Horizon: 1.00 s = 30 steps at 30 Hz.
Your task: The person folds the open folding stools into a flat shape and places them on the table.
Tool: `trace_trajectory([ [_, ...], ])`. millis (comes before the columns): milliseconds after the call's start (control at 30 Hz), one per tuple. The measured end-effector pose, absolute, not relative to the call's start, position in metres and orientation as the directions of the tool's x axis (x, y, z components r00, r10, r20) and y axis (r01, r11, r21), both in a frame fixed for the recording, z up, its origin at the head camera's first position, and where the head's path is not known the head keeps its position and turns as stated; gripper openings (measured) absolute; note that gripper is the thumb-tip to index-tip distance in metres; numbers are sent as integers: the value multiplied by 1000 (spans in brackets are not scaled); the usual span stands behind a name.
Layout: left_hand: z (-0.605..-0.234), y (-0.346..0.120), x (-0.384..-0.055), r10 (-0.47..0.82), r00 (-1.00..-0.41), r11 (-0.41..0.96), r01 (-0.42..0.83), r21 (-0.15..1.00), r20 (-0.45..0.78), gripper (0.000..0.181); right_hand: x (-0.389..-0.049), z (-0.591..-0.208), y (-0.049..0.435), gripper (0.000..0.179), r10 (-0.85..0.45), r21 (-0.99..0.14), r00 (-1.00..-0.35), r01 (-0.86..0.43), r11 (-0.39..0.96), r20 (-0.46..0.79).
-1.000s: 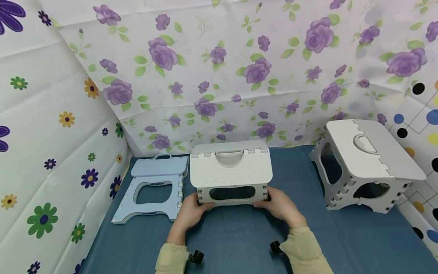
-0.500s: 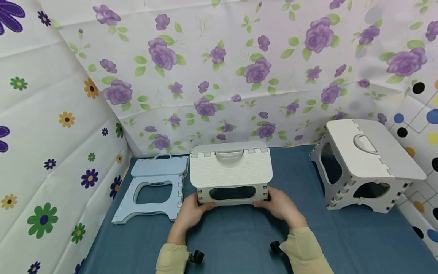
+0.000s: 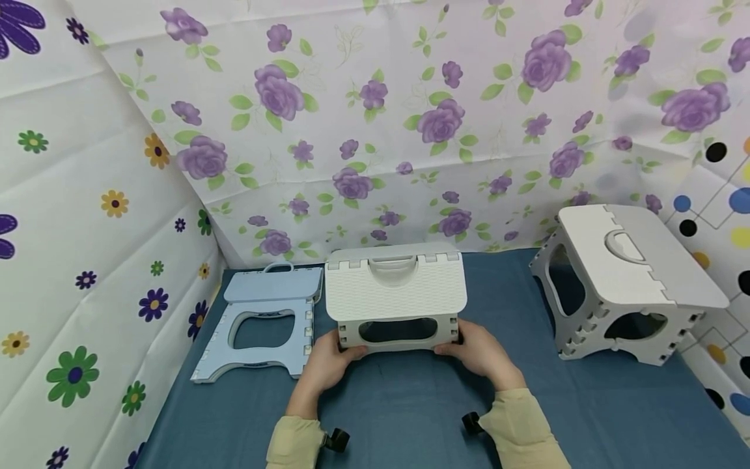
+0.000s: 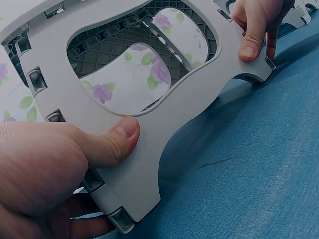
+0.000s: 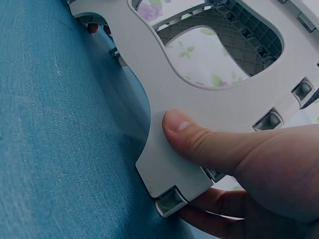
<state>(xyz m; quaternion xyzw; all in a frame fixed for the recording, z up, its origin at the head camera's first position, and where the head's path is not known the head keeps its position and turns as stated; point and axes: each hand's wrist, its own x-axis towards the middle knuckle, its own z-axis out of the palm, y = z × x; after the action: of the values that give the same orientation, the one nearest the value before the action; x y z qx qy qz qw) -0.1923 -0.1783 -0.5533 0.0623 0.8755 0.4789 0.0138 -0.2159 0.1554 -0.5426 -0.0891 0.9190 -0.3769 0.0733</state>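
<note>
A white folding step stool (image 3: 395,293) stands unfolded at the middle of the blue cloth, its ribbed top and carry handle facing up. My left hand (image 3: 325,362) grips its near leg panel at the left end; in the left wrist view the thumb (image 4: 119,142) presses the panel's face while the fingers curl behind its edge. At the other end my right hand (image 3: 482,352) holds the same panel, and the right wrist view has its thumb (image 5: 192,137) on the front, fingers behind. The far legs are mostly hidden under the top.
A light blue folding stool (image 3: 269,352) lies folded flat to the left. Another unfolded white stool (image 3: 633,273) stands at the right. Floral sheets (image 3: 375,163) rise behind and at the left, a dotted sheet at the right. Blue cloth (image 3: 404,410) covers the surface.
</note>
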Motion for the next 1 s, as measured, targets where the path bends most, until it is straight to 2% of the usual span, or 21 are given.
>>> trace_trajectory([
  [1000,-553,-178,-191,127,-991,542,112,833,50,51,-215,-541,153,41,-223,-697,-973,-115,708,-65],
])
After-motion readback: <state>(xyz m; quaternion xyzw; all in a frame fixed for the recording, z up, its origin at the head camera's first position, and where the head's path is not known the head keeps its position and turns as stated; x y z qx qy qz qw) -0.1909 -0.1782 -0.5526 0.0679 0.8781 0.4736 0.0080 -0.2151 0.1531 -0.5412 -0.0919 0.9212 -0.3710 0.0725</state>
